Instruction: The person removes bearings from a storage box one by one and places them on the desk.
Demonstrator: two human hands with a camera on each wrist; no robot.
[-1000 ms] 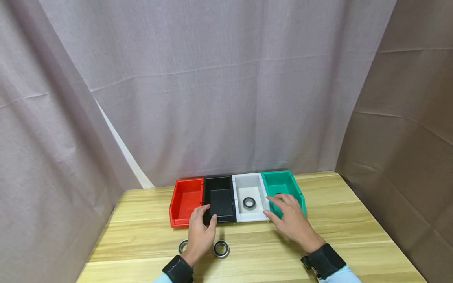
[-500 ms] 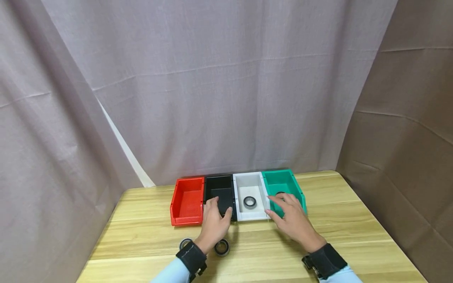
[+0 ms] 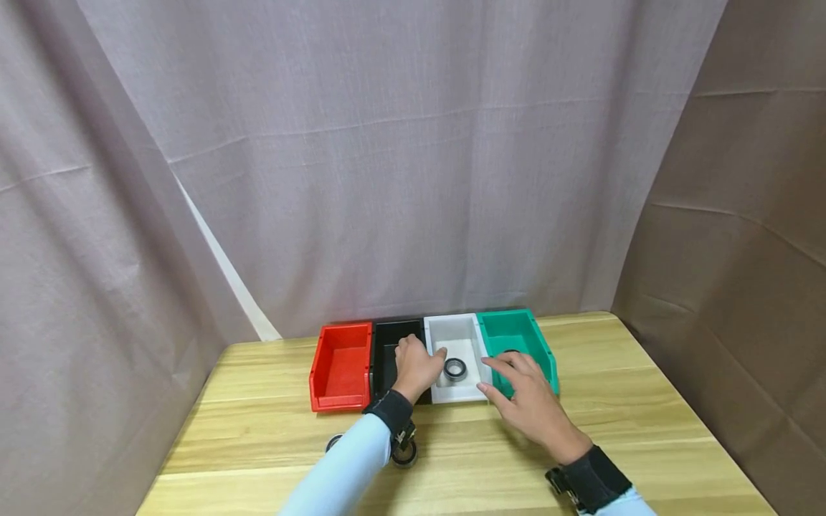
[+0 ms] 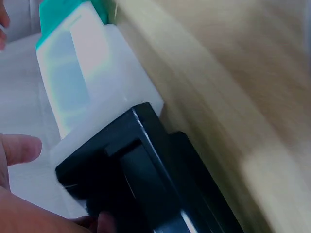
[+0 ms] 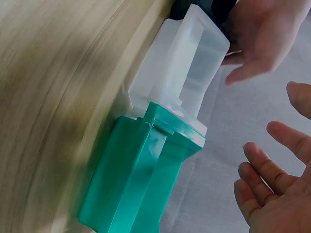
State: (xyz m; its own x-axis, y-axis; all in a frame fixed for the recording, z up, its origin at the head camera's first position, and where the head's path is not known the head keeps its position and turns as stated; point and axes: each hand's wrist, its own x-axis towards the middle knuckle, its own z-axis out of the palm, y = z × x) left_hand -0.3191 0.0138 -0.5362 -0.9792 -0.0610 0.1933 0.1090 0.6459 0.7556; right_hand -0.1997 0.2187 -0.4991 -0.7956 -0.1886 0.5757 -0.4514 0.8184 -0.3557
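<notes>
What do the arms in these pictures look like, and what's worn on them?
The left sleeve and right sleeve are light blue. The left cuff and right cuff are black bands, each with a small dark fitting. The left grip and right grip are ungloved human hands.

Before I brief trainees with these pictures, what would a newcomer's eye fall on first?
Probably the bright red bin at the row's left end and the green bin at its right end. Next, the left hand over the black bin and the right hand by the green bin. A dark ring also stands out inside the white bin.
</notes>
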